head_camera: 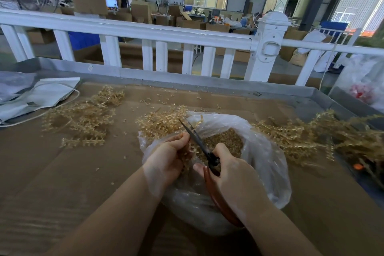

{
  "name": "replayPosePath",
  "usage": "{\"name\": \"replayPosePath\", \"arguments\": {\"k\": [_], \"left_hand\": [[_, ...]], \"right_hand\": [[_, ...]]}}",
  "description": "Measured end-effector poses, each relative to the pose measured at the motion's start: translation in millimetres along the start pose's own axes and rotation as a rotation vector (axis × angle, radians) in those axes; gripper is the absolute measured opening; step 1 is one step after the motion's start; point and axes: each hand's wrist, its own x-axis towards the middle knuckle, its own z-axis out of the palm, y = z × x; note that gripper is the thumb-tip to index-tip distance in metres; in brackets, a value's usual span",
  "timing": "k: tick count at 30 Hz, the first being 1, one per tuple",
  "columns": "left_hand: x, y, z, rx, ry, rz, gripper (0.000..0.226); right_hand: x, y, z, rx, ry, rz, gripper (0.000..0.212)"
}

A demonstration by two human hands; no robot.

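Nearest, the right hand (232,174) curls its fingers and thumb round the red-brown handles of a pair of scissors (199,141). The dark blades point far and left over the mouth of a clear plastic bag (268,164). Just left of it, the left hand (166,156) clutches a tan plastic sprue (186,158), its fingertips close against the blades. Inside the bag, beyond both hands, lies a heap of small cut pieces (224,141). The bag sits on a cardboard-covered table (62,172). Farther out lie uncut sprues: a centre pile (160,120) at the bag's far rim, a left pile (83,118) and a larger right pile (311,135). A white paper bag (45,93) lies far left, and a white railing (145,31) stands beyond the table.
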Motion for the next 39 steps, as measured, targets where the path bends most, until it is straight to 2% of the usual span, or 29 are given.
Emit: {"name": "replayPosePath", "arguments": {"k": [6, 13, 29, 35, 39], "left_hand": [[-0.5, -2.0, 2.1, 0.051, 0.028, 0.042, 0.006], [-7.5, -4.9, 7.8, 0.193, 0.002, 0.111, 0.008], [-8.7, -4.0, 9.8, 0.186, 0.014, 0.1, 0.008], [-7.8, -5.6, 9.2, 0.181, 0.028, 0.11, 0.01], [-4.5, -9.4, 8.6, 0.181, 0.054, 0.126, 0.005]], "right_hand": [[1.8, 0.0, -4.3, 0.004, -0.045, 0.041, 0.037], [3.9, -2.1, -8.7, 0.0, -0.022, 0.05, 0.037], [9.2, 3.4, -10.3, 0.046, -0.069, 0.07, 0.038], [8.7, 3.0, -9.4, 0.096, 0.048, 0.077, 0.032], [9.5, 4.6, -10.5, -0.006, 0.084, 0.109, 0.03]]}}
